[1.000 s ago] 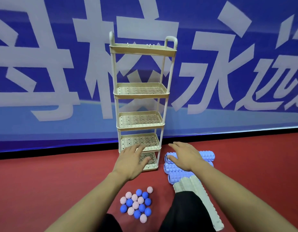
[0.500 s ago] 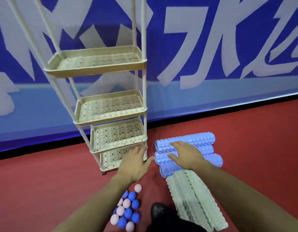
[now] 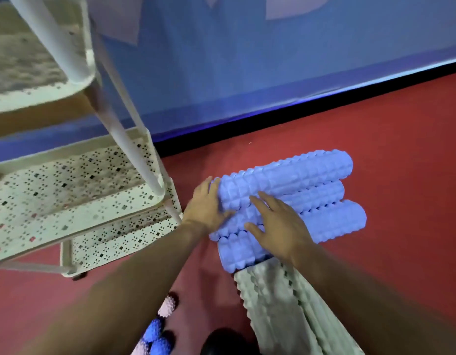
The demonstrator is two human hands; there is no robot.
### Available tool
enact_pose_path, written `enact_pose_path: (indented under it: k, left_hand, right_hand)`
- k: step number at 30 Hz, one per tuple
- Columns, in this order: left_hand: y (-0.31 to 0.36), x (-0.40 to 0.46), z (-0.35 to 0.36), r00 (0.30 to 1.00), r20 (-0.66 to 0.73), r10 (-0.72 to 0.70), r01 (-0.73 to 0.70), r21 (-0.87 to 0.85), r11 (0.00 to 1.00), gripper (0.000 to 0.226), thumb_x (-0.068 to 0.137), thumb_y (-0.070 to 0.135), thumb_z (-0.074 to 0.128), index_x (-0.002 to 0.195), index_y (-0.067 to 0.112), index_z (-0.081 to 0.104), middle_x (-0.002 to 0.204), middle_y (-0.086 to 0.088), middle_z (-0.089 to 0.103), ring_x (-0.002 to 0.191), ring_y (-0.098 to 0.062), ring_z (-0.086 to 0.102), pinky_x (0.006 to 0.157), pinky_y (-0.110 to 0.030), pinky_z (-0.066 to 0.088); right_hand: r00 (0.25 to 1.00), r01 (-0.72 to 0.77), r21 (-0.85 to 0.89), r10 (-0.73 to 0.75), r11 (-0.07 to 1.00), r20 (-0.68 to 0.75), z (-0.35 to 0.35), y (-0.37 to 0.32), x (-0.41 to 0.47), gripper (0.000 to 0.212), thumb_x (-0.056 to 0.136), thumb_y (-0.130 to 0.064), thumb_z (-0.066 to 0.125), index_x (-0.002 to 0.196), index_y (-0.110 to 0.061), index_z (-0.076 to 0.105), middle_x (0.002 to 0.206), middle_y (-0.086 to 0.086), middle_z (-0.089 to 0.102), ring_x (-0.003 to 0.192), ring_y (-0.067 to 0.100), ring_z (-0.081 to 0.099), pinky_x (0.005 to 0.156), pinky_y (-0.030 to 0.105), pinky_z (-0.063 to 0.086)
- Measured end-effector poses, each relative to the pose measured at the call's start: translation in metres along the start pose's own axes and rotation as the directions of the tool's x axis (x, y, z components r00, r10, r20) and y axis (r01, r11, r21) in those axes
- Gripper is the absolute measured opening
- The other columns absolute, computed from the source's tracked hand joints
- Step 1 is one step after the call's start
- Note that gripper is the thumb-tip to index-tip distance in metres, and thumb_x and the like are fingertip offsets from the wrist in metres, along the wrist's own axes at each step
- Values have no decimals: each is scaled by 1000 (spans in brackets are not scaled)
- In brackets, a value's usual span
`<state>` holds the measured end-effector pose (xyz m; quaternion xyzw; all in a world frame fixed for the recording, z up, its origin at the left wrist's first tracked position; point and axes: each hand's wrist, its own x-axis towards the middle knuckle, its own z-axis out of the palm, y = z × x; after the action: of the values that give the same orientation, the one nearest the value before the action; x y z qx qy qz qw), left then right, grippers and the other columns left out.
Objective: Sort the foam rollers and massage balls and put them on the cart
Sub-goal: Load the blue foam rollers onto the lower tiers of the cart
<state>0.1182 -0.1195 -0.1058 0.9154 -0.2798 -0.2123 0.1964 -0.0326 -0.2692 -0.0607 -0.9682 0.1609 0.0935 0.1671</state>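
Note:
Three blue ridged foam rollers (image 3: 311, 198) lie side by side on the red floor, right of the cream cart (image 3: 75, 190). My left hand (image 3: 209, 206) cups the left end of the farthest blue roller (image 3: 293, 175), thumb across its front. Fingers spread, my right hand (image 3: 278, 226) lies flat on top of the blue rollers. Pale grey-green rollers (image 3: 285, 306) lie just in front of them, partly under my right forearm. Blue and pink spiky massage balls (image 3: 155, 334) sit at the bottom edge, partly hidden by my left arm.
The cart's perforated shelves (image 3: 114, 234) and white posts (image 3: 134, 149) stand close on the left. A blue banner wall (image 3: 247, 73) with a black base strip runs behind. Red floor (image 3: 401, 162) stretches to the right. A dark shoe tip (image 3: 221, 342) shows at the bottom.
The view has dropped and moved much closer to the rollers and cart. My left hand moved from in front of the cart's lowest shelf onto the left end of the blue rollers.

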Motion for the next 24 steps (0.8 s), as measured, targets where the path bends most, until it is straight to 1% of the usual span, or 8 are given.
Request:
enact_pose_path:
  k: [2,5,7,9,13,17,21,24]
  left_hand:
    - [-1,24,10,999,25,35,-38,132,990,109,73,64,75,157,18,23,163,-3,21,151,-26,19,119,-44,26]
    - [1,41,19,996,-38,84,-71,257,964,100,63,65,79,142,19,39,135,-4,46,127,-28,44,102,-42,40]
    - [7,39,19,989,-73,132,-105,295,950,98,63,66,78,140,16,41,124,-5,48,114,-28,47,94,-41,42]
    - [16,28,14,981,-81,176,-143,314,939,100,67,68,74,142,11,41,123,-8,50,111,-29,47,96,-40,42]
    - [41,-28,-21,980,-46,193,-171,301,938,104,69,72,72,147,11,39,134,-10,49,121,-32,45,104,-41,39]
    - [62,-105,-77,976,-62,211,-186,272,944,104,69,73,70,148,13,40,130,-7,51,116,-29,48,104,-39,40]
    - [53,-188,-139,946,-119,302,-265,256,930,98,68,74,68,141,12,48,125,-5,54,113,-28,51,103,-37,40]
    - [34,-256,-187,925,-175,337,-278,292,915,99,69,78,67,140,10,52,124,-8,57,110,-30,54,98,-37,42]
  right_hand:
    - [1000,0,22,1,1000,-22,12,9,4,70,98,-58,46,158,-31,23,167,-7,14,152,15,17,121,30,16]
    - [1000,11,41,-10,999,-23,20,20,5,70,97,-57,49,158,-30,25,166,-5,17,152,16,19,121,31,19]
    - [999,9,63,-5,998,-52,19,26,3,71,96,-55,53,157,-29,29,166,-3,21,151,17,23,121,32,21]
    - [996,-16,71,22,997,-88,11,31,-3,73,94,-54,57,157,-26,31,165,-1,22,151,19,24,120,33,22]
    - [993,-35,33,38,999,-114,-29,27,-31,80,92,-57,60,158,-23,29,166,1,19,153,22,20,122,35,19]
    - [994,43,-33,-46,999,-96,-88,11,-69,86,88,-64,60,158,-28,26,167,-1,14,155,24,10,124,43,19]
    - [989,84,-100,-95,991,-113,-138,-13,-106,90,84,-72,57,158,-30,28,166,-1,22,155,23,11,125,44,7]
    - [977,82,-139,-107,987,-185,-165,-44,-136,97,74,-80,61,153,-28,39,160,1,35,152,26,23,123,48,11]
